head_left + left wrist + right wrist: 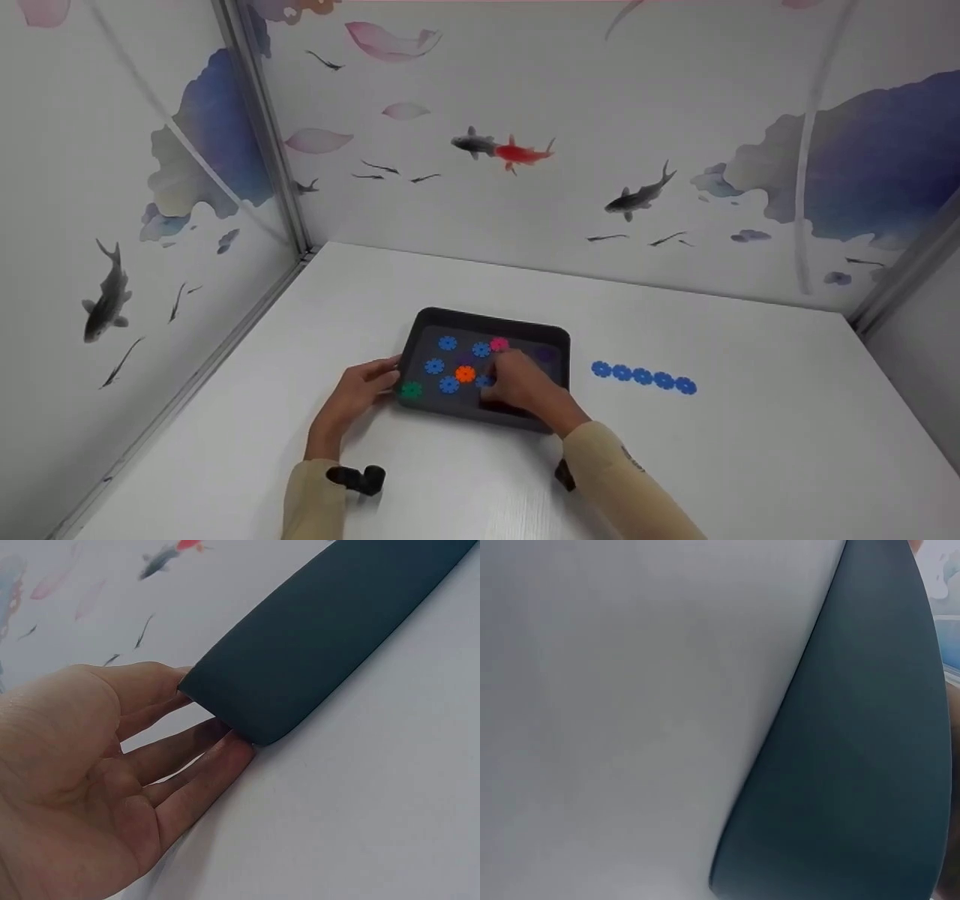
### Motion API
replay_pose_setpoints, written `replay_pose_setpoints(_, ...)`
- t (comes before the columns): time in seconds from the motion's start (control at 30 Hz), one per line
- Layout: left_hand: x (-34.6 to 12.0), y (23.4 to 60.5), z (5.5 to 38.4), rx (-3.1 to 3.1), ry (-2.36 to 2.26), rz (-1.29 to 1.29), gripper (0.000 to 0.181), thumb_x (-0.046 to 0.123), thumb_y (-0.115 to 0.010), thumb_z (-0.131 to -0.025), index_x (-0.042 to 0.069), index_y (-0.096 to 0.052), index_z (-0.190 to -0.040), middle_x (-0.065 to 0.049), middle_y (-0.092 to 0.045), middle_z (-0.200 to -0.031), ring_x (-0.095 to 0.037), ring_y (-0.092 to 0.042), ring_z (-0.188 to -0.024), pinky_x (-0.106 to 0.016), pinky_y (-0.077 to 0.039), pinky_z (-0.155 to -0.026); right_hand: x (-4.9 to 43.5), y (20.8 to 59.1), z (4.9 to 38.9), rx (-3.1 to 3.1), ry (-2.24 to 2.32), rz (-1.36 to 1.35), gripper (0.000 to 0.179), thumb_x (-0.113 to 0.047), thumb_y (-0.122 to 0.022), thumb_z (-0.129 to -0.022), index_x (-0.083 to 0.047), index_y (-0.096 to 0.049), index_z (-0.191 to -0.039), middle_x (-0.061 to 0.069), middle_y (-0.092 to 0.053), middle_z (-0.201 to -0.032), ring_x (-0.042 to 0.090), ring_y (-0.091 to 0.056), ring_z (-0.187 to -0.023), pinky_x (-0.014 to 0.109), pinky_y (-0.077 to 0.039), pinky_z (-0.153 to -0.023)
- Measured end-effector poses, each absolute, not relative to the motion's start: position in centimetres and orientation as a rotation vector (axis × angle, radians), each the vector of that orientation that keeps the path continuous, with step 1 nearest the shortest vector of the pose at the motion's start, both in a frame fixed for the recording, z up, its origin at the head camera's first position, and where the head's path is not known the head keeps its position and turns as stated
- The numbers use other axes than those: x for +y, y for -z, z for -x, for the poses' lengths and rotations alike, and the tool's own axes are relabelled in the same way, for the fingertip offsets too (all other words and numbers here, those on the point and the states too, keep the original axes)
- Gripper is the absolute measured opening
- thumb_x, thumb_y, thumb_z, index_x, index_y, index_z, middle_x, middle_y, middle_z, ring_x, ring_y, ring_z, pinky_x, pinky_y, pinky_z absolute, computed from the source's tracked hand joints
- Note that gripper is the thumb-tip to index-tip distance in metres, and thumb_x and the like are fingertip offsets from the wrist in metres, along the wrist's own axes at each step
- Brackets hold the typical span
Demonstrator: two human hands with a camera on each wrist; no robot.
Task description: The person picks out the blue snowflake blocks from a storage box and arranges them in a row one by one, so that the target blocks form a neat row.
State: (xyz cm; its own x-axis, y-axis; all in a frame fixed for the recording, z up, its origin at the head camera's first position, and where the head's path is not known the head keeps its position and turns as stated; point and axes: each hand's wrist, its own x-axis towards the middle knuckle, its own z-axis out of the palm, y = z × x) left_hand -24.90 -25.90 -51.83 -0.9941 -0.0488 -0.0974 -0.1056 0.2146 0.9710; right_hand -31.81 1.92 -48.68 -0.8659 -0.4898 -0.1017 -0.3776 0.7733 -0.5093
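1. Left hand rests nearly straight fingers against the tray.
2. Right hand reaches inside, at a blue disc — picking, seemingly; whether fingers pinch, cannot tell.
3. Next likely needs a secure grip.

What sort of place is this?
Looks like a small enclosed work booth, purpose unclear: white table set against fish-printed wall panels, with a metal post where the left and back panels meet.

The white back wall shows dark fish, a red fish and pink petals
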Motion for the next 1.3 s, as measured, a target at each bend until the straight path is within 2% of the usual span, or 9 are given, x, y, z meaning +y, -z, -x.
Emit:
replay_pose_setpoints(0.23,-25.8,51.7,25.0,2.432,-1.922,0.184,0.042,0.014,-0.058,-0.102,0.007,-0.056,-0.143,-0.018,-0.056,-0.146,-0.029,-0.061,-0.125,-0.044,-0.054,-0.104,2.6,48.3,32.1,2.870,0.697,0.816,0.034,-0.027,-0.078,-0.085,-0.004,-0.071,-0.109,0.008,-0.067,-0.106,0.020,-0.060,-0.091,0.038,-0.059,-0.092)
replay_pose_setpoints(0.4,-25.8,51.7,25.1,2.420,-1.928,0.202,0.041,0.014,-0.058,-0.102,0.007,-0.056,-0.142,-0.019,-0.056,-0.145,-0.028,-0.061,-0.124,-0.043,-0.055,-0.103,3.4,47.7,32.2,2.960,0.631,0.859,0.030,-0.028,-0.078,-0.083,-0.007,-0.072,-0.104,0.005,-0.063,-0.100,0.017,-0.057,-0.088,0.035,-0.060,-0.088)
replay_pose_setpoints(0.6,-26.0,51.8,24.9,2.428,-1.906,0.217,0.042,0.016,-0.058,-0.102,0.007,-0.056,-0.143,-0.019,-0.055,-0.146,-0.029,-0.061,-0.125,-0.043,-0.055,-0.103,4.9,46.5,32.8,3.002,0.705,0.802,0.036,-0.028,-0.080,-0.084,-0.004,-0.071,-0.109,0.007,-0.064,-0.103,0.020,-0.061,-0.093,0.036,-0.060,-0.090)
replay_pose_setpoints(0.93,-25.9,51.7,24.9,2.409,-1.909,0.198,0.042,0.017,-0.058,-0.102,0.007,-0.056,-0.142,-0.018,-0.054,-0.147,-0.030,-0.059,-0.128,-0.042,-0.054,-0.104,9.6,44.4,34.6,3.056,0.667,0.747,0.036,-0.024,-0.077,-0.083,0.001,-0.071,-0.109,0.010,-0.064,-0.101,0.022,-0.059,-0.090,0.042,-0.059,-0.088)
replay_pose_setpoints(1.3,-25.9,51.8,25.0,2.430,-1.892,0.206,0.044,0.018,-0.060,-0.101,0.007,-0.055,-0.143,-0.018,-0.055,-0.146,-0.029,-0.058,-0.129,-0.043,-0.053,-0.105,15.1,44.4,35.5,3.031,0.591,0.751,0.037,-0.021,-0.077,-0.084,0.003,-0.072,-0.111,0.014,-0.066,-0.105,0.029,-0.064,-0.098,0.047,-0.058,-0.091)
